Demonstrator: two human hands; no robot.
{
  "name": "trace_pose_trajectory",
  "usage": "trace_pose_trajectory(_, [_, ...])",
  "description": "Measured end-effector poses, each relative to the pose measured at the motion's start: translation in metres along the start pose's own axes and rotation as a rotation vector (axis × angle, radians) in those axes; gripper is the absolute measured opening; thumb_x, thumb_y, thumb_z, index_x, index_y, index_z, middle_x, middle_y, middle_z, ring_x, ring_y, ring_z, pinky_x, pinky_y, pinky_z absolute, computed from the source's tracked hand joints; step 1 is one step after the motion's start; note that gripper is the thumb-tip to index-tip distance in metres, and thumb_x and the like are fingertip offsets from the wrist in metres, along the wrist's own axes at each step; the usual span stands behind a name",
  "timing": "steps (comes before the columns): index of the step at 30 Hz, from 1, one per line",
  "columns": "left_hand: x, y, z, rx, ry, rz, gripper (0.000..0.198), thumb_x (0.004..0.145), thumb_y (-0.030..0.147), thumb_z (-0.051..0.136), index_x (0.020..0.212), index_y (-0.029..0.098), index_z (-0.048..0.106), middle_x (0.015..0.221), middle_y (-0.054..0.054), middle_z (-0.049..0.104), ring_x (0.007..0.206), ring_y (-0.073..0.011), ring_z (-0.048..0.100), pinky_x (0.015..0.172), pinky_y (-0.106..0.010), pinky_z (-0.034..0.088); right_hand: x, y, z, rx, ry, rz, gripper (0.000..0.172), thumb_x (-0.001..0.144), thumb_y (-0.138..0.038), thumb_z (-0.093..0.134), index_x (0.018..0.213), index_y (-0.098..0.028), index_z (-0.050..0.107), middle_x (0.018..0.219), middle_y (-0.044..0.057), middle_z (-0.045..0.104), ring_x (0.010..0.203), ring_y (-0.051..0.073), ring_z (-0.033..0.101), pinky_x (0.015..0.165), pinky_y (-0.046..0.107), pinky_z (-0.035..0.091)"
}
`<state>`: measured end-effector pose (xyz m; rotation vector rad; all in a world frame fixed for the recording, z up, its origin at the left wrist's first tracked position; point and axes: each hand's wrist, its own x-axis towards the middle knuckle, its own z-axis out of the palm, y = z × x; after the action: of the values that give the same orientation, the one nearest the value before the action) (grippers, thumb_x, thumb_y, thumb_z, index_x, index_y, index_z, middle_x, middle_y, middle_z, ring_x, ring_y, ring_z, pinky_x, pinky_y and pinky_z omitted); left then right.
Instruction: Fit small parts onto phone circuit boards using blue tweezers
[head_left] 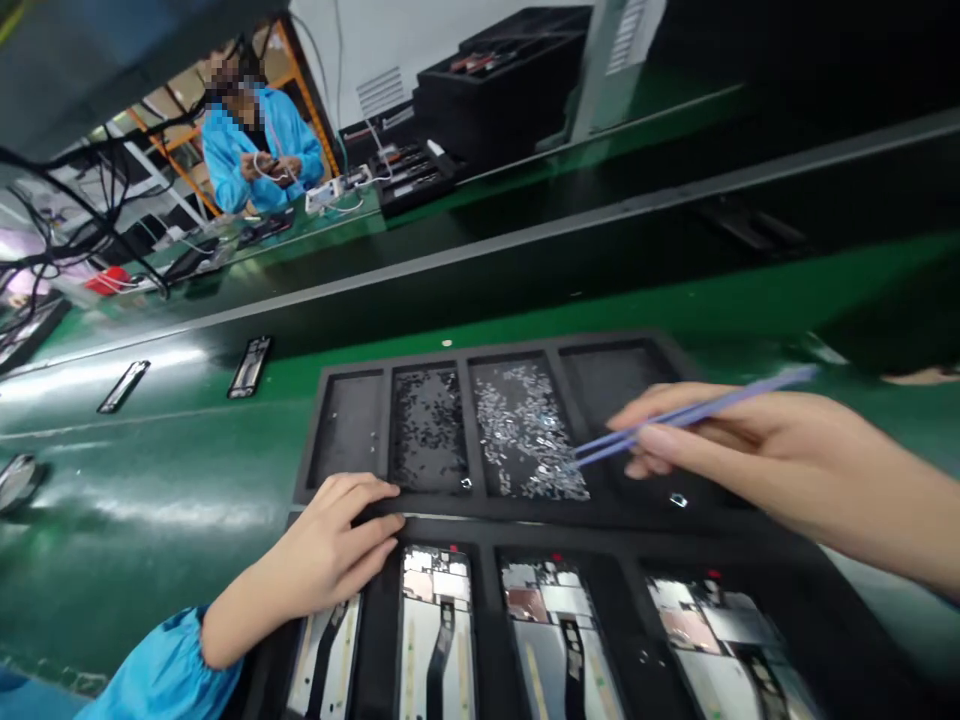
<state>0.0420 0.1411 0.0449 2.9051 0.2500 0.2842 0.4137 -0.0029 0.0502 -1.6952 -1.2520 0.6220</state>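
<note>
My right hand (697,430) is closed on blue tweezers (720,402), whose tips reach the small silvery parts (525,420) in the third compartment of a black foam tray (465,360). The second compartment holds small dark parts (429,425). My left hand (337,545) rests on the tray's front edge, fingers apart, holding nothing. Below it, a second black tray (484,620) carries several opened phone bodies; one phone body (437,640) lies just right of my left hand, and another (559,640) is further right.
Two narrow phone frames (124,387) (250,367) lie on the green table (187,480) at the left. A round object (19,480) sits at the left edge. Across the bench, a person in blue (259,150) holds a small item near a power strip (324,196). Black cables hang upper left.
</note>
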Motion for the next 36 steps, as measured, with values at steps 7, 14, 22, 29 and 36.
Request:
trace_pose_trajectory(7, [-0.021,-0.022,0.008,-0.159,0.082,-0.006,0.018,0.099,0.01,0.056,0.113,0.013,0.068,0.108,-0.012,0.067,0.097,-0.0215,0.063,0.084,-0.037,0.053,0.077,-0.018,0.113,0.186,-0.28,-0.032,0.046,0.088,-0.064,0.065,0.094,-0.019,0.071,0.089,0.008,0.073,0.07,0.021,0.073,0.067,0.035,0.063])
trace_pose_trajectory(14, [-0.038,-0.037,0.01,-0.321,0.144,-0.011,0.023,0.099,0.01,0.055,0.117,0.015,0.067,0.117,-0.014,0.071,0.106,-0.022,0.067,0.092,-0.039,0.058,0.091,-0.006,0.133,0.008,-0.338,-0.072,0.037,0.096,-0.054,0.059,0.091,-0.019,0.069,0.093,0.008,0.069,0.067,0.018,0.066,0.062,0.032,0.058])
trace_pose_trajectory(22, [-0.058,-0.059,0.019,-0.434,0.32,-0.073,0.026,0.094,0.006,0.052,0.113,0.017,0.067,0.114,-0.014,0.072,0.103,-0.0236,0.07,0.087,-0.04,0.062,0.093,-0.015,0.127,-0.169,-0.391,-0.177,0.031,0.1,-0.045,0.056,0.089,-0.02,0.071,0.092,0.009,0.071,0.069,0.019,0.068,0.058,0.03,0.054])
trace_pose_trajectory(29, [-0.06,-0.06,0.018,-0.358,0.287,-0.019,0.027,0.091,0.006,0.056,0.114,0.014,0.067,0.118,-0.015,0.072,0.106,-0.0244,0.069,0.093,-0.043,0.061,0.087,-0.026,0.128,-0.081,-0.271,-0.119,0.024,0.096,-0.043,0.061,0.09,-0.021,0.068,0.081,0.006,0.07,0.061,0.018,0.066,0.055,0.031,0.051])
trace_pose_trajectory(36, [-0.028,-0.032,0.005,-0.178,0.016,0.177,0.022,0.095,0.022,0.059,0.111,0.013,0.071,0.129,-0.018,0.066,0.128,-0.0349,0.058,0.104,-0.051,0.053,-0.011,-0.075,0.144,0.016,0.057,0.239,0.028,0.087,-0.041,0.075,0.09,-0.03,0.05,0.071,-0.001,0.062,0.056,0.019,0.066,0.046,0.031,0.049])
